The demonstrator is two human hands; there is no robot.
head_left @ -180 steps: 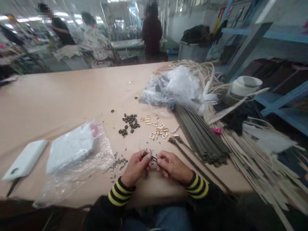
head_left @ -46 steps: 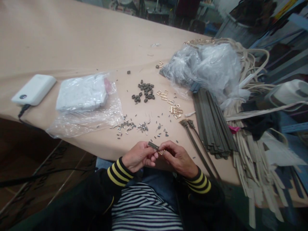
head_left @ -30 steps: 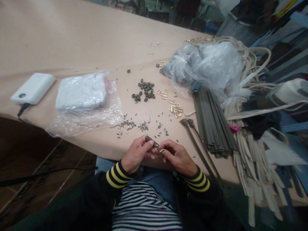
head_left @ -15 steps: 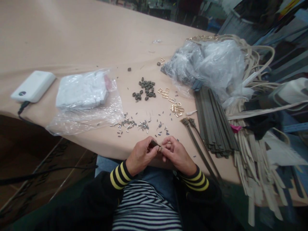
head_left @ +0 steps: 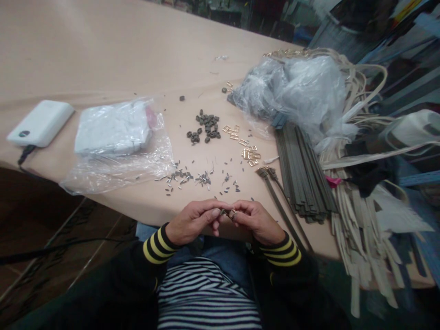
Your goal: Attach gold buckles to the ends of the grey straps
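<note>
At the table's near edge my two hands meet over my lap. My left hand [head_left: 195,221] pinches a small dark olive piece [head_left: 223,212], mostly hidden by the fingers; its full shape is unclear. A gold buckle [head_left: 233,214] is gripped between the thumb and fingers of my right hand [head_left: 257,221], touching or almost touching the olive piece. Beyond my hands lie scattered small dark metal bits [head_left: 202,178]. Farther off are a heap of dark olive strap loops [head_left: 208,124] and several loose gold buckles [head_left: 248,153]. Two olive straps [head_left: 280,206] with buckled ends lie right of my right hand.
A bundle of olive straps [head_left: 302,178] lies to the right, beside hanging beige straps [head_left: 364,247] and under a crumpled clear plastic bag [head_left: 292,87]. On the left are a white power bank [head_left: 43,123] with a cable and a plastic-wrapped white packet [head_left: 112,128].
My left hand has shifted slightly left and turned flatter, its fingers now reaching toward the right hand. The dark piece that stood up between the hands shows less. The view has shifted slightly.
</note>
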